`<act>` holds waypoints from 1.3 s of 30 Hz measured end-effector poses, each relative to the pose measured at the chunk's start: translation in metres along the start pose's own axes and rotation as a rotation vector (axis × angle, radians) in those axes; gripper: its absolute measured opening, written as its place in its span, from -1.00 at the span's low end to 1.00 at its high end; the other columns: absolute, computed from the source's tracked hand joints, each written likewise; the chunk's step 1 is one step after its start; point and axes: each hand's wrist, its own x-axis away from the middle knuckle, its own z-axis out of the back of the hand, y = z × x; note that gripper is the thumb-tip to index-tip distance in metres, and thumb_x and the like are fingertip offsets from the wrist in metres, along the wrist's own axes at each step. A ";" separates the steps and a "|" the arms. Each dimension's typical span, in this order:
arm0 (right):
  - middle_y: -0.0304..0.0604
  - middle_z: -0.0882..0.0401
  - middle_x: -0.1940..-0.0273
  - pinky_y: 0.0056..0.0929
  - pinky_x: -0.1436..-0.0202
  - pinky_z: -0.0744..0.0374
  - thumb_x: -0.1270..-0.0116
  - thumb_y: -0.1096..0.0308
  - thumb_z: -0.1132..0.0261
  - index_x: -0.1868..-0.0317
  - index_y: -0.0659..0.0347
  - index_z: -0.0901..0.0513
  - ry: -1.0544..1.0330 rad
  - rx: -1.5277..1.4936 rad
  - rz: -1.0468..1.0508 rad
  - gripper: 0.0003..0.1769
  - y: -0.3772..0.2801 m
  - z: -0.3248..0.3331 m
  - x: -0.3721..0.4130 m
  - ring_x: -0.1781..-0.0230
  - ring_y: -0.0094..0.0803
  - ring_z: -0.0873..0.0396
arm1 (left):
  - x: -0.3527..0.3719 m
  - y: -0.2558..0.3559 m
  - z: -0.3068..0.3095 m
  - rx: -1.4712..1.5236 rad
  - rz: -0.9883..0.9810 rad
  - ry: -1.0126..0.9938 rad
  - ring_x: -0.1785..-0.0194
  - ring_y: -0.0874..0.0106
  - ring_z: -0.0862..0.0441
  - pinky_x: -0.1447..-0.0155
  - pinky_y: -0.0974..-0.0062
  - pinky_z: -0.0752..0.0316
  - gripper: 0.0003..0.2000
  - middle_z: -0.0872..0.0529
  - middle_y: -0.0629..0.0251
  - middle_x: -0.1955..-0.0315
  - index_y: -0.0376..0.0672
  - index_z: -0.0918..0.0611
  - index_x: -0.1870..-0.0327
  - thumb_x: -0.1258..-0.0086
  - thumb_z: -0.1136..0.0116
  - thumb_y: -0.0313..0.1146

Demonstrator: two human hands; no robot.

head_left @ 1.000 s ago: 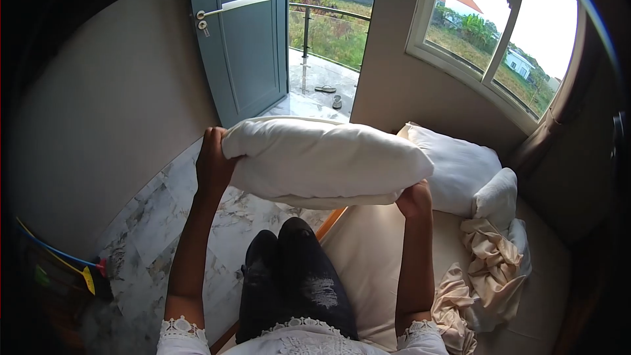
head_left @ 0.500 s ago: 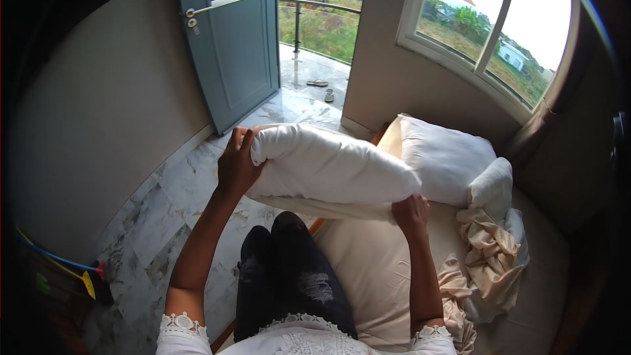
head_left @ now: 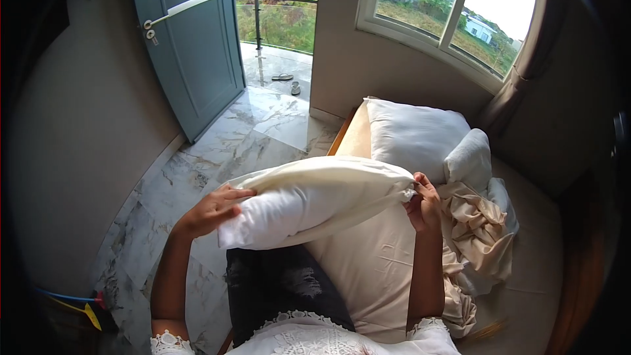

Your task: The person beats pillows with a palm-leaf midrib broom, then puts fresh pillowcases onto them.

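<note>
A white pillow (head_left: 263, 220), partly covered by a cream pillowcase (head_left: 342, 177), is held up in front of me above my legs and the bed edge. My right hand (head_left: 424, 204) pinches the corner of the pillowcase at its right end. At the left end, my left hand (head_left: 213, 210) has its fingers stretched out against the pillow's edge, thumb apart. White filling shows bare at the left front, while cream cloth lies over the top and right. The pillow's underside is hidden.
The bed (head_left: 368, 256) has a cream sheet. On it lie a white pillow (head_left: 420, 131), a smaller white bundle (head_left: 470, 158) and crumpled beige cloth (head_left: 483, 217). An open grey door (head_left: 190, 46) leads to a balcony with slippers (head_left: 282, 77). Brooms (head_left: 89, 315) lie at lower left.
The pillow has come lower and nearer and turned over, so the cream case now faces up. My left hand has loosened from its grip on the end. The view has shifted right.
</note>
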 end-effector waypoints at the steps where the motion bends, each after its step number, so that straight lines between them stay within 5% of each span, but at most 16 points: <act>1: -0.21 -0.47 0.36 -0.55 0.50 -0.58 -0.26 0.52 0.05 0.27 0.14 -0.34 0.000 -0.018 -0.005 -0.91 0.004 -0.001 -0.003 0.43 -0.51 -0.52 | 0.008 -0.013 -0.002 0.394 0.188 0.109 0.19 0.37 -0.50 0.09 0.48 -0.44 -0.65 -0.44 0.16 0.06 -0.12 -0.51 0.00 -0.21 -0.14 -0.22; 4: -0.20 -0.46 0.34 -0.56 0.43 -0.55 -0.27 0.49 0.06 0.19 0.16 -0.34 -0.063 -0.005 0.011 -0.88 0.015 -0.001 -0.005 0.40 -0.55 -0.49 | 0.036 -0.014 -0.003 -0.393 -0.014 0.532 0.26 0.37 -0.53 0.21 0.49 -0.46 -0.73 -0.44 0.26 0.23 -0.21 -0.49 0.18 -0.08 -0.19 -0.40; 7: -0.25 -0.44 0.40 -0.70 0.42 -0.45 -0.25 0.53 0.00 0.18 0.18 -0.33 0.015 0.003 0.140 -0.86 0.020 -0.015 -0.004 0.52 -0.67 -0.39 | 0.053 -0.005 -0.014 -0.873 -0.045 0.881 0.24 0.31 -0.52 0.22 0.44 -0.45 -0.73 -0.43 0.24 0.24 -0.21 -0.42 0.32 0.07 -0.19 -0.54; 10: -0.34 -0.43 0.46 -0.74 0.48 -0.36 -0.23 0.47 -0.10 0.16 0.15 -0.30 -0.050 0.324 0.158 -0.81 0.015 -0.024 0.003 0.51 -0.72 -0.36 | 0.074 -0.004 -0.016 -1.096 0.131 0.885 0.27 0.19 -0.52 0.26 0.35 -0.46 -0.73 -0.47 0.16 0.29 -0.18 -0.40 0.34 0.10 -0.17 -0.57; 12: -0.44 -0.37 0.57 -0.78 0.58 -0.18 -0.20 0.47 -0.16 0.26 0.17 -0.36 -0.081 0.663 0.170 -0.86 0.012 -0.027 0.009 0.60 -0.80 -0.22 | 0.107 0.007 -0.011 -0.891 0.509 0.530 0.28 0.19 -0.57 0.23 0.34 -0.47 -0.74 -0.57 0.19 0.37 -0.17 -0.42 0.38 0.13 -0.15 -0.62; 15: -0.44 -0.39 0.63 -0.77 0.62 -0.12 -0.18 0.45 -0.20 0.37 0.21 -0.40 -0.157 1.042 0.143 -0.89 0.000 -0.036 0.022 0.64 -0.82 -0.17 | 0.142 0.046 0.000 -0.659 0.446 0.727 0.44 0.29 -0.64 0.40 0.46 -0.50 -0.78 -0.61 0.17 0.54 -0.23 -0.42 0.50 0.19 -0.14 -0.67; 17: -0.43 -0.41 0.62 -0.78 0.62 -0.12 -0.17 0.43 -0.23 0.37 0.21 -0.40 -0.183 0.836 0.035 -0.86 0.002 -0.039 0.029 0.64 -0.83 -0.19 | 0.156 0.068 0.005 -0.625 0.365 0.801 0.46 0.38 -0.64 0.39 0.57 -0.51 -0.84 -0.60 0.18 0.54 -0.29 -0.43 0.48 0.12 -0.06 -0.68; 22: -0.42 -0.44 0.62 -0.78 0.62 -0.11 -0.15 0.37 -0.28 0.31 0.17 -0.38 -0.243 0.543 -0.013 -0.79 0.018 -0.035 0.036 0.64 -0.83 -0.20 | 0.154 0.089 -0.003 -0.436 -0.358 1.149 0.37 0.52 -0.55 0.32 0.66 -0.41 -0.92 -0.60 0.17 0.41 -0.25 -0.47 0.43 -0.03 0.03 -0.57; 25: -0.38 -0.46 0.61 -0.79 0.62 -0.10 -0.15 0.39 -0.27 0.21 0.11 -0.27 -0.275 0.424 -0.057 -0.68 0.032 -0.044 0.043 0.65 -0.82 -0.21 | 0.077 0.092 -0.073 -0.358 -0.475 0.676 0.48 0.48 -0.59 0.38 0.59 -0.48 -0.95 -0.62 0.36 0.56 -0.09 -0.60 0.44 -0.05 -0.21 -0.41; 27: -0.37 -0.46 0.59 -0.79 0.62 -0.12 -0.16 0.42 -0.24 0.21 0.10 -0.23 -0.293 0.357 -0.056 -0.68 0.040 -0.051 0.046 0.64 -0.81 -0.23 | 0.020 0.088 -0.120 -0.388 -0.546 0.413 0.35 0.43 -0.62 0.28 0.53 -0.52 -0.80 -0.64 0.35 0.43 -0.08 -0.61 0.27 -0.05 -0.26 -0.36; 30: -0.36 -0.47 0.55 -0.80 0.60 -0.16 -0.17 0.45 -0.22 0.20 0.10 -0.21 -0.297 0.291 -0.092 -0.68 0.045 -0.052 0.049 0.63 -0.80 -0.27 | -0.038 0.083 -0.167 -0.415 -0.466 0.550 0.35 0.42 -0.62 0.25 0.52 -0.51 -0.75 -0.65 0.32 0.41 -0.15 -0.61 0.28 0.00 -0.31 -0.33; 36: -0.35 -0.44 0.51 -0.81 0.58 -0.23 -0.25 0.21 -0.17 0.14 0.13 -0.22 -0.250 0.167 -0.105 -0.67 0.048 -0.042 0.053 0.61 -0.78 -0.27 | -0.061 0.067 -0.172 0.113 -0.210 0.298 0.42 0.62 -0.57 0.29 0.67 -0.46 -0.90 -0.66 0.32 0.49 -0.26 -0.61 0.35 -0.11 -0.21 -0.48; 39: -0.33 -0.36 0.46 -0.75 0.56 -0.23 -0.17 0.01 -0.21 0.19 0.13 -0.30 -0.295 0.340 0.215 -0.57 0.058 -0.025 0.061 0.53 -0.72 -0.27 | -0.060 0.060 -0.172 0.277 -0.164 0.304 0.41 0.70 -0.51 0.29 0.73 -0.41 -0.90 -0.64 0.39 0.49 -0.30 -0.60 0.34 -0.13 -0.18 -0.51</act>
